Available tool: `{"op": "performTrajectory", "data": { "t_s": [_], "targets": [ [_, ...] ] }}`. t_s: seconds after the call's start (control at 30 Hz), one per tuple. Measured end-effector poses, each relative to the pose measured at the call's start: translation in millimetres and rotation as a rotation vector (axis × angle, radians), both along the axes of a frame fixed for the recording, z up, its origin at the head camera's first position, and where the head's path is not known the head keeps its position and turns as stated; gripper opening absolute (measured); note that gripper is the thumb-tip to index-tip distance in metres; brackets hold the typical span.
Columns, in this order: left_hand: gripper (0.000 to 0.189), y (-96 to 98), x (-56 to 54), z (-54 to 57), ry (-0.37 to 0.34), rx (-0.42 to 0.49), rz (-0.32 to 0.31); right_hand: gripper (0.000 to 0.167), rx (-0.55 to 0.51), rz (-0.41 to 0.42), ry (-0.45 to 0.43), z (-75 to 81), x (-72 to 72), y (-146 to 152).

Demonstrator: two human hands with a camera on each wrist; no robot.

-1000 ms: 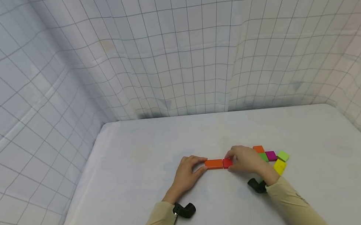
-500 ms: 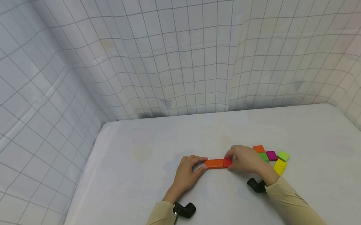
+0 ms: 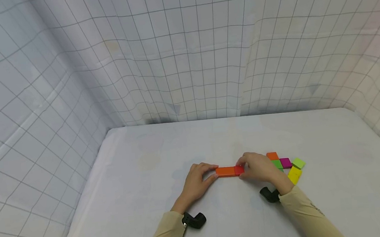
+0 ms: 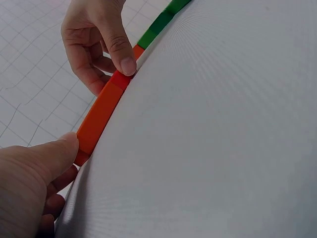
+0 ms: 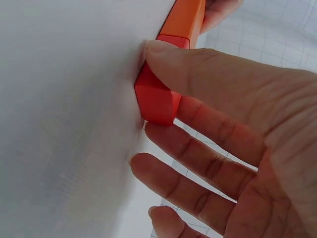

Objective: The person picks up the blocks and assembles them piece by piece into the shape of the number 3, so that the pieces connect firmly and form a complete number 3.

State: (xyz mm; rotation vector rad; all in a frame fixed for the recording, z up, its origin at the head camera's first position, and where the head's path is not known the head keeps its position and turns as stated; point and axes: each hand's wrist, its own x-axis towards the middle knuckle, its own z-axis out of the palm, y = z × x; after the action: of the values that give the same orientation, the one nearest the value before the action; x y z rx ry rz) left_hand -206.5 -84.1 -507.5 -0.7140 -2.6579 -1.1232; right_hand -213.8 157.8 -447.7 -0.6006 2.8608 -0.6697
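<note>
Red block [image 5: 154, 103] partly covered by the right hand [image 3: 259, 167], its thumb and index pinching it; green blocks [image 3: 277, 164] beside that hand partly hidden. Orange block [image 3: 225, 172] lies between both hands' fingertips: outer end pinched by left hand [image 3: 196, 182], inner end touching red. Right sleeve [image 3: 306, 214] marking too small to read.

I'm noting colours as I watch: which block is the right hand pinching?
The red block, end to end with the long orange block. It is the only red one in view, between the right hand's thumb and fingers.
</note>
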Motion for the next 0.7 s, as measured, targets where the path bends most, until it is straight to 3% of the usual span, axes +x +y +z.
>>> {"op": "performTrajectory", "data": {
  "t_s": [0.7],
  "targets": [
    [0.029, 0.3, 0.8, 0.6, -0.006, 0.002, -0.004, 0.034, 0.004, 0.031, 0.000, 0.0, 3.5, 0.4]
  ]
}}
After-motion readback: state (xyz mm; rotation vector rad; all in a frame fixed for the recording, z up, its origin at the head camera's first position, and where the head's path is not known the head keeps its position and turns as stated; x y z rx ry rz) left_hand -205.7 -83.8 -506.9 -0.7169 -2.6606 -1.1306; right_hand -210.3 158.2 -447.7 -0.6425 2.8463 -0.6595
